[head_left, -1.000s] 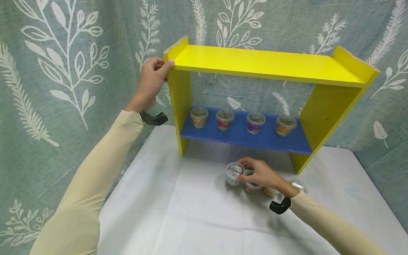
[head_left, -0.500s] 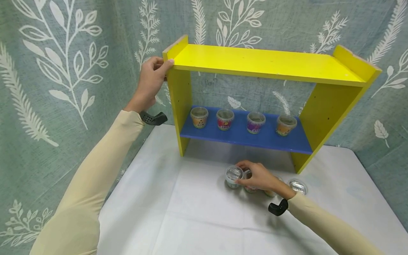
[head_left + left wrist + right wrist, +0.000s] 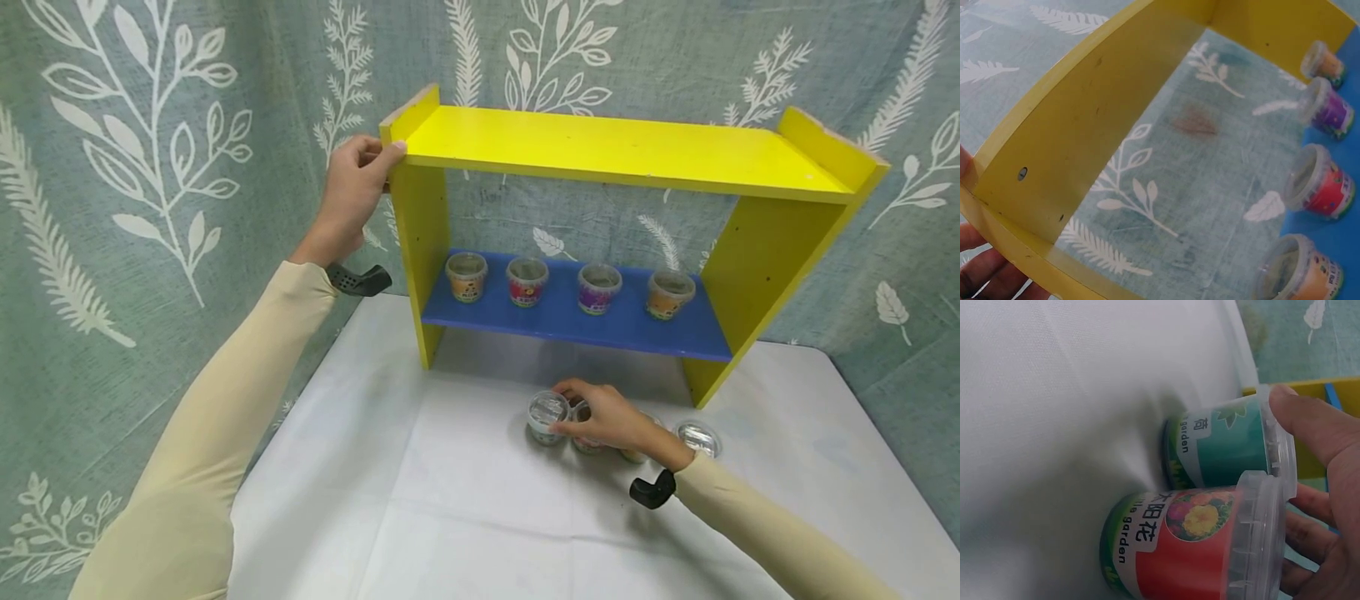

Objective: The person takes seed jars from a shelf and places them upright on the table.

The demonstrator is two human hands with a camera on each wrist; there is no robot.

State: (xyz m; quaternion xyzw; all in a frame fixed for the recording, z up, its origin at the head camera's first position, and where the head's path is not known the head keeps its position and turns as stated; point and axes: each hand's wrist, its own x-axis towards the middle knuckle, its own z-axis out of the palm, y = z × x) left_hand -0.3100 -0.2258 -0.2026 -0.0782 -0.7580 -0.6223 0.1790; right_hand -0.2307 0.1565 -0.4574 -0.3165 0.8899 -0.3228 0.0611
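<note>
My left hand [image 3: 351, 192] grips the top left corner of a yellow shelf unit [image 3: 615, 154], thumb on its front edge. In the head view my right hand [image 3: 611, 417] pinches the lidded rim of a small plastic cup [image 3: 546, 419] at the white table. The right wrist view shows this cup's teal label [image 3: 1235, 440] and the thumb [image 3: 1310, 419] on its clear lid. Close beside it stands a red-labelled cup [image 3: 1191, 540] with a flower picture. That red cup [image 3: 587, 443] is partly hidden under my right hand in the head view.
Several small cups line the blue lower shelf [image 3: 555, 323]: orange [image 3: 467, 287], red [image 3: 525, 292], purple [image 3: 596, 298] and another orange one [image 3: 666, 304]. Behind my right hand stand an orange cup [image 3: 636, 454] and a foil-topped cup [image 3: 697, 437]. A patterned curtain [image 3: 225, 167] hangs behind.
My right hand has lowered the teal-labelled cup slightly, down and to the left, to the table beside the red cup. My left hand keeps its grip on the shelf corner.
</note>
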